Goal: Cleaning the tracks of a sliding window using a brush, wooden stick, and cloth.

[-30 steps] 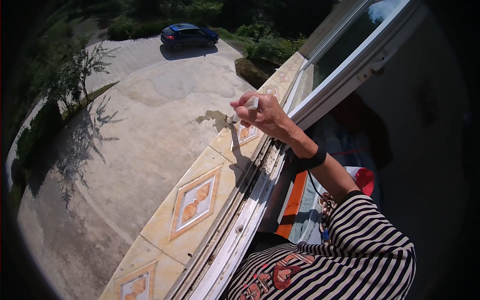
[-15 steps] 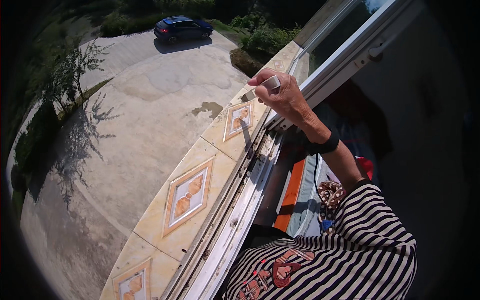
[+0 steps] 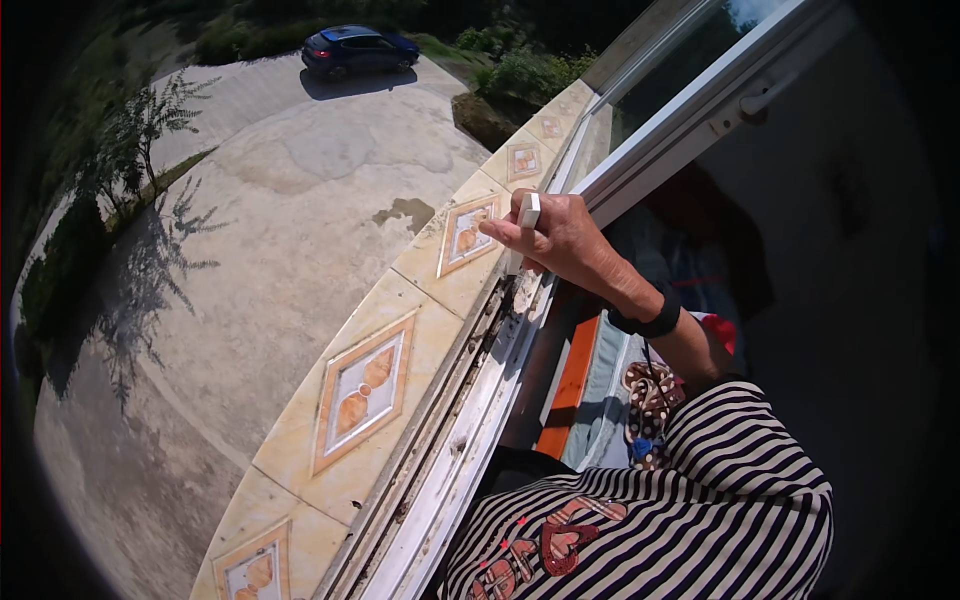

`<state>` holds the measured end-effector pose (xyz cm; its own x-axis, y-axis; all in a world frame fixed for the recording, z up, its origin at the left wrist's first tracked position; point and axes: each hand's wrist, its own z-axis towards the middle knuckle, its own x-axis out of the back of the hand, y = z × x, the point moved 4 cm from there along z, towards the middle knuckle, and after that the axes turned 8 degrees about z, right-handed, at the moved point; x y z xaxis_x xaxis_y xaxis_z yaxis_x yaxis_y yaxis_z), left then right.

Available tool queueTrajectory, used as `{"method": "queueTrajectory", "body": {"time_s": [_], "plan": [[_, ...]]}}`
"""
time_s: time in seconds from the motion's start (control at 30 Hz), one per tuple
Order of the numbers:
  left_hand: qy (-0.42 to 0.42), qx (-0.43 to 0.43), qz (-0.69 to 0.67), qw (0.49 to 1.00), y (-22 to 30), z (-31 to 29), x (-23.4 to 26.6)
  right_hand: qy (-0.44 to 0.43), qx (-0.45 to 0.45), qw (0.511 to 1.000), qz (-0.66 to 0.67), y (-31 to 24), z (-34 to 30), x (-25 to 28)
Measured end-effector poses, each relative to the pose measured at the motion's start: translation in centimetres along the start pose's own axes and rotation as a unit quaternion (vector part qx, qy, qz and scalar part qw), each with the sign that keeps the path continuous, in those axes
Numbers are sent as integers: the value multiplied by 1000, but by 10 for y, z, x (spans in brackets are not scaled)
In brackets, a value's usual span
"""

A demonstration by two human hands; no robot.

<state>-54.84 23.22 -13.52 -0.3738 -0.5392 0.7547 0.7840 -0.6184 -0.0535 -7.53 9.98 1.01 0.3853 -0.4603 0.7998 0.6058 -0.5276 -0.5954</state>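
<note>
My right hand (image 3: 560, 240) is closed around a tool with a flat white handle (image 3: 530, 210), whose end sticks up above the fist. Its working end is mostly hidden below my fingers, so its exact kind does not show. The fist hovers over the dirty window track (image 3: 465, 375), close to where the white sliding window frame (image 3: 660, 130) meets it. Dark grit and debris lie in the track's grooves. A black band circles my right wrist. My left hand is out of view.
Outside the track runs a yellow tiled sill (image 3: 420, 290) with diamond patterns, dropping off to a concrete yard (image 3: 290, 230). A blue car (image 3: 360, 52) is parked far below. Inside, an orange wooden edge (image 3: 568, 390) and polka-dot cloth (image 3: 650, 400) lie beside my arm.
My right hand has come down and nearer with the tool, from above the sill to the track. The tool's handle now stands more upright.
</note>
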Motion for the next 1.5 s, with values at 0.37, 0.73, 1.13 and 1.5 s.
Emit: {"method": "queueTrajectory", "body": {"time_s": [0.37, 0.73, 1.13, 1.5], "plan": [[-1, -8, -2, 1000, -2, 1, 1, 62, 151, 986, -46, -5, -36, -15], [1, -19, -2, 1000, -1, 2, 2, 136, 103, 985, 17, 17, -39, 2], [6, -21, -1, 1000, 0, -1, 1, 235, 40, 970, 54, 52, -46, 22], [8, -21, 3, 1000, -3, -3, 2, 182, -19, 978, 99, 46, -42, 21]]}}
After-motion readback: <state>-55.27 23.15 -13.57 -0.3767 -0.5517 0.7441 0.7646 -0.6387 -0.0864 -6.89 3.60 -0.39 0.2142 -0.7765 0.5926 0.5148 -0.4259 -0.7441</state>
